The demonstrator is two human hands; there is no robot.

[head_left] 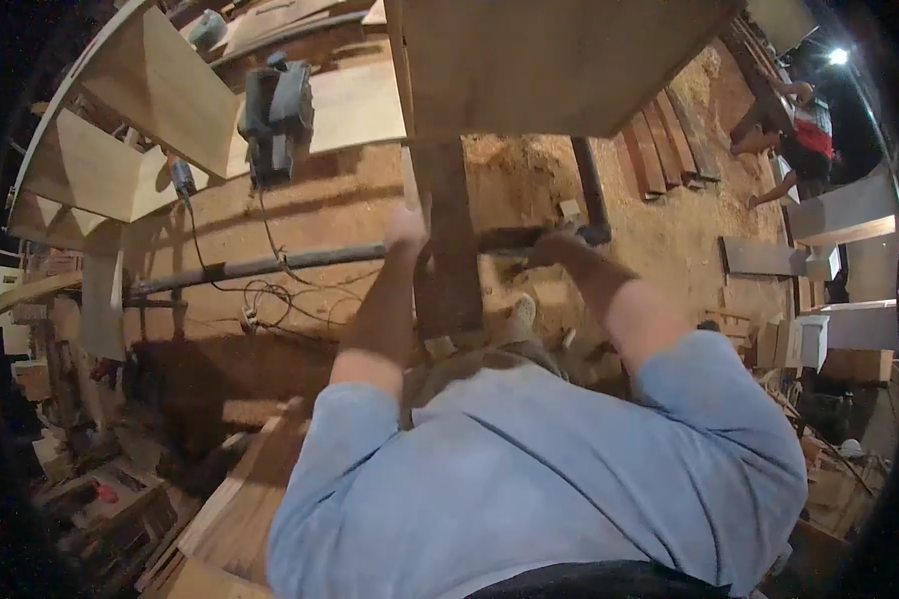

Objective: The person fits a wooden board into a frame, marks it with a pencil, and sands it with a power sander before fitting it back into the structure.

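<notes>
Dark wood fills your grip: a long plank (448, 240) stands on edge in front of you, your left hand (406, 228) closed around its near edge. Your right hand (554, 245), just right of the plank, rests on a dark pipe (300, 260) crossing behind it; its fingers are hidden, so I cannot tell their hold. You seem to be positioning the plank. A power planer (275, 115) sits beyond, to the plank's left; moving on calls for a steadier two-handed hold.
</notes>
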